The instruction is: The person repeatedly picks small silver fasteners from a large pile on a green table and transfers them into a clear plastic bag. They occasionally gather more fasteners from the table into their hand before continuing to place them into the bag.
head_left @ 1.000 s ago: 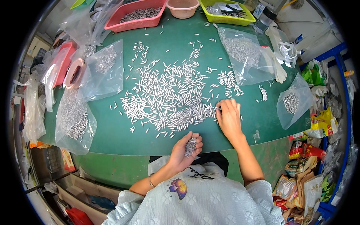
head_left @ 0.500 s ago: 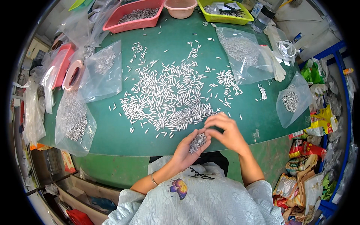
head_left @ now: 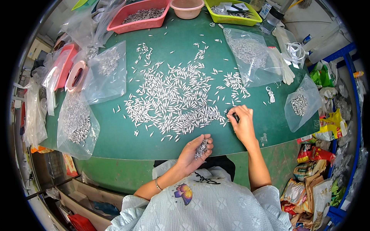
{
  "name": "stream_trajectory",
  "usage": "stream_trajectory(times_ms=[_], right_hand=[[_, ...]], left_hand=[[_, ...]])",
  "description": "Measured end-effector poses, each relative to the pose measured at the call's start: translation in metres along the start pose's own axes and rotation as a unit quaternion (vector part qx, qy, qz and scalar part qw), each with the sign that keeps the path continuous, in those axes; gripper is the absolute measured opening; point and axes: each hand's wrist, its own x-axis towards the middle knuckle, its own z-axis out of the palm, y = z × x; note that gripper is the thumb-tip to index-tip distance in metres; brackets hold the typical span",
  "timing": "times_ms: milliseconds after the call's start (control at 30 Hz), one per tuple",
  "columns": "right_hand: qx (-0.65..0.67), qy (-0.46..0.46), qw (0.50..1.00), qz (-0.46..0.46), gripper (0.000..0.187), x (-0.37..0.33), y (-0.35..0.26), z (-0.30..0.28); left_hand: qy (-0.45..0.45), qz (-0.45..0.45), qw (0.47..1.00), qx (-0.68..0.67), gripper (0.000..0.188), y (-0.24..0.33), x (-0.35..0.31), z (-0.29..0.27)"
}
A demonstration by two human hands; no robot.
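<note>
My left hand point(head_left: 191, 153) is cupped near the table's front edge, its fingers curled round a handful of small grey metal pieces point(head_left: 201, 149). Up and to the right, my right hand point(head_left: 243, 122) has thumb and index finger pinched together at the right end of a wide pile of pointed silver metal pieces point(head_left: 173, 96). Whatever sits between those fingertips is too small to make out. The pile lies loosely spread over the green table point(head_left: 111, 142), densest just ahead of my left hand.
Clear plastic bags of small metal parts lie at the left point(head_left: 79, 123) and right point(head_left: 252, 57), with a smaller bag point(head_left: 300, 104) at the right edge. A pink tray point(head_left: 138, 27), a round bowl point(head_left: 187, 13) and a yellow-green tray point(head_left: 231, 19) line the far side. White gloves point(head_left: 287, 73) lie at right.
My right hand has moved from beside the left palm, up and right to the pile's right end. My left hand has stayed near the edge, its fingers now curled more round the pieces.
</note>
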Motion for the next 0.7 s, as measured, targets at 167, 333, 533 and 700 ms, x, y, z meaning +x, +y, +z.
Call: stream_trajectory(times_ms=[167, 333, 533, 700], right_hand=[[-0.019, 0.069, 0.996, -0.052, 0.015, 0.004, -0.013, -0.004], [-0.072, 0.039, 0.995, -0.051, 0.012, 0.004, -0.007, 0.004], [0.004, 0.093, 0.995, -0.033, 0.008, 0.005, -0.005, 0.003], [0.038, 0.096, 0.995, 0.014, 0.008, 0.005, 0.005, 0.001]], left_hand=[[0.014, 0.001, 1.000, 0.010, 0.022, 0.000, 0.000, 0.002], [0.015, 0.002, 1.000, 0.008, 0.021, 0.000, 0.000, 0.001], [0.005, 0.004, 1.000, 0.002, 0.025, 0.001, 0.000, -0.005], [0.024, 0.011, 1.000, 0.010, 0.031, 0.001, 0.001, 0.001]])
